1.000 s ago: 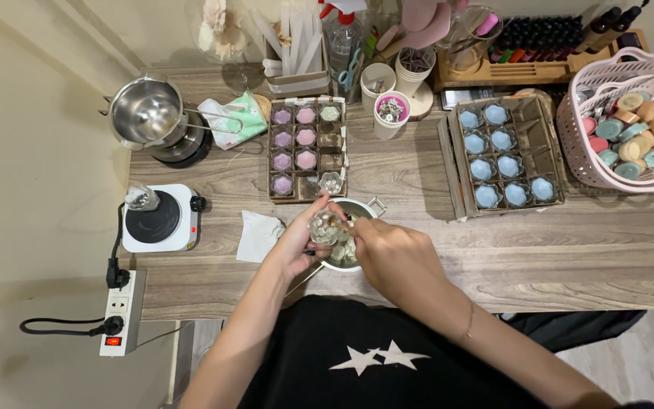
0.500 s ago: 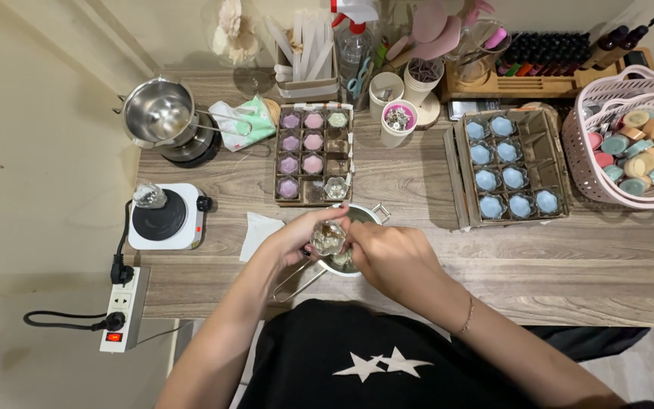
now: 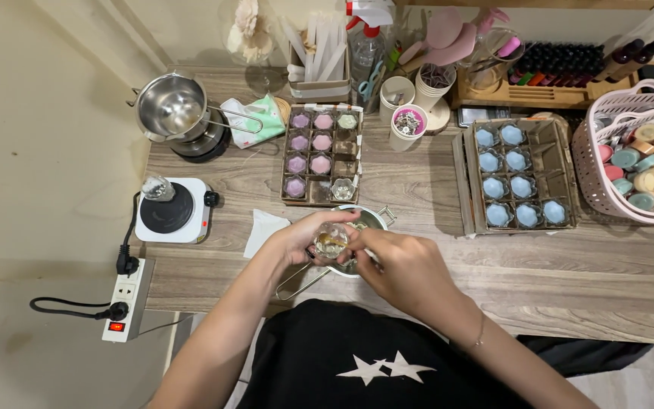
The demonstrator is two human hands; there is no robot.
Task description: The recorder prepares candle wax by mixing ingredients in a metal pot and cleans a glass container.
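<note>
Gripping a small clear glass cup (image 3: 331, 241), the left hand (image 3: 297, 241) closes its fingers around it. The right hand (image 3: 403, 269) pinches the cup's rim over a steel pot (image 3: 372, 220) near the surface's front edge.

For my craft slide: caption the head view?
Both hands, left hand and right hand, hold a small glass cup over a steel pot.

The left hand (image 3: 297, 244) holds a small clear glass cup (image 3: 331, 241) over a little metal pot (image 3: 369, 220) on the table (image 3: 569, 265). The right hand (image 3: 406, 269) touches the cup too.
</note>
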